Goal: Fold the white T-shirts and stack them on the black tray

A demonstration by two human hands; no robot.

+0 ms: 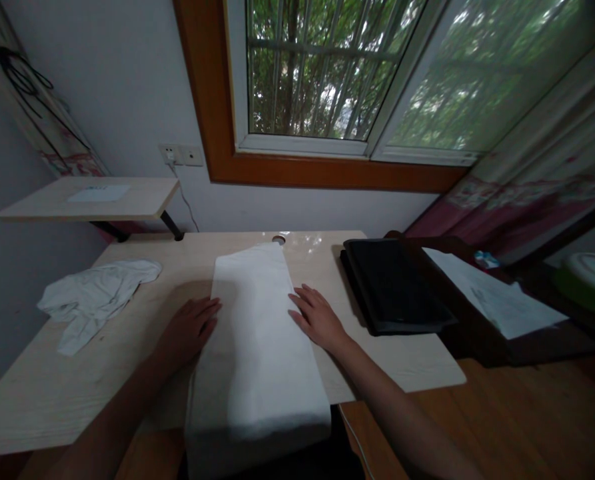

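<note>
I work in dim light from the window (322, 73), which glints on the desk (402, 363); soft shadow darkens the cloth (262, 320) beside my left hand (190, 327). The right edge blurs.

This looks like a room in a home, with a study corner by a window. Beyond the left hand (190, 330) and right hand (320, 319), the window (327, 73) has a brown wooden frame (337, 172) and faces leafy trees (292, 93). Well to the right of the right hand hangs a flowered curtain (552, 163), pink lower down; a second curtain (74, 150) hangs at the far left, beyond the left hand. A wall socket (180, 155) ahead of the left hand and a wooden floor (522, 407) right of the right hand look domestic. Under both hands is a pale desk (427, 363), with a raised shelf (47, 200) ahead-left of the left hand.
</note>
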